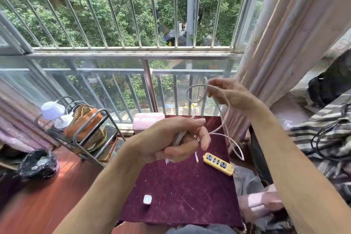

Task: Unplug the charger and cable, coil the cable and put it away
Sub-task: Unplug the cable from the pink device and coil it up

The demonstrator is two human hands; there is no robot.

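A white cable (pixel 227 119) runs in loose loops between both hands above a dark red table (pixel 180 195). My left hand (pixel 171 140) is closed around a bunch of the cable over the table's far half, and two connector ends dangle below it. My right hand (pixel 228 93) is raised to the upper right and pinches a loop of the same cable. The small white charger (pixel 147 199) lies on its own on the table's near left part, with nothing plugged into it. A yellow power strip (pixel 218 164) rests at the table's right edge with empty sockets.
A pink box (pixel 148 122) stands at the table's far edge by the barred window. A metal rack (pixel 83 131) with a bag and a small lamp is at the left, a black bag (pixel 38 163) on the floor, curtain and striped blanket (pixel 322 138) at the right.
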